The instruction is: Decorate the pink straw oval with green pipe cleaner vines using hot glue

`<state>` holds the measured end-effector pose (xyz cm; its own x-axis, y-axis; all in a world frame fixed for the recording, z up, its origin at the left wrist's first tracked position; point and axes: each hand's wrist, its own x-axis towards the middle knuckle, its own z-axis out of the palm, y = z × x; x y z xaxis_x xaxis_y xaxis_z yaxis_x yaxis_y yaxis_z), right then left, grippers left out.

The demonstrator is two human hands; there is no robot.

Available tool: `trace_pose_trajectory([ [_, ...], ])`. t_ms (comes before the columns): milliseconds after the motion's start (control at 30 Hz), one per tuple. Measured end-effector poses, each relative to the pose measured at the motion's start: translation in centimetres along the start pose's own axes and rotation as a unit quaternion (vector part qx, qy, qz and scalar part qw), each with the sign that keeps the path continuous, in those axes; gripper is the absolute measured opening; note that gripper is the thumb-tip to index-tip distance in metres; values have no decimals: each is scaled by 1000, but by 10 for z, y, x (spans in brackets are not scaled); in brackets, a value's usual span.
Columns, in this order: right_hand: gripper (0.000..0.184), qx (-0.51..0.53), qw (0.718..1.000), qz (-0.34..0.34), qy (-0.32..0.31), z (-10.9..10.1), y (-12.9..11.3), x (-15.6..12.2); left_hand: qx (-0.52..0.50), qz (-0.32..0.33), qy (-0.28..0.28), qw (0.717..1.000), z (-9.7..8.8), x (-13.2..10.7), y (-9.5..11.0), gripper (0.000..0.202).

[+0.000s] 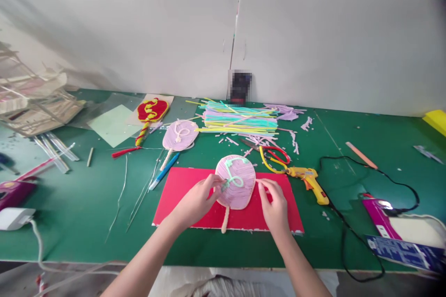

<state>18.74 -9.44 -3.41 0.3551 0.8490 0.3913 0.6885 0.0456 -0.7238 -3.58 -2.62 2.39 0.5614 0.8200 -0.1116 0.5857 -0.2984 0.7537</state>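
A round lilac fan made of fuzzy pipe cleaners, with a pale rim and handle, lies on a red board. A mint-green looped pipe cleaner decorates its face. My left hand is closed at the fan's left edge, thumb and fingertips over the rim beside the green loop. At the right edge, my right hand has thumb and index finger pinched together close to the rim. Whatever lies between those fingertips is too small to make out.
Behind the board are a pipe-cleaner bundle, a second lilac fan, a red-and-yellow fan and scissors. A yellow glue gun with a black cord lies right. A blue pen and thin wires lie left.
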Motion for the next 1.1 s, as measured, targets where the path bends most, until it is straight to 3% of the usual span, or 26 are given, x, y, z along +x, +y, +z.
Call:
trace_pose_trajectory([
  [167,16,-6,1000,-7,-2,-3,0,7,-55,-47,30,997,9,7,-3,21],
  [333,22,8,1000,0,-5,-3,-4,20,-62,-76,82,992,7,14,-3,18],
  [533,27,31,997,29,-57,0,-10,24,-4,-95,174,980,9,30,-4,15],
  [833,26,33,995,13,-98,27,-26,12,133,-138,144,971,38,61,12,6],
  [1100,21,29,994,13,-102,31,-28,12,178,-138,152,962,48,57,11,5],
])
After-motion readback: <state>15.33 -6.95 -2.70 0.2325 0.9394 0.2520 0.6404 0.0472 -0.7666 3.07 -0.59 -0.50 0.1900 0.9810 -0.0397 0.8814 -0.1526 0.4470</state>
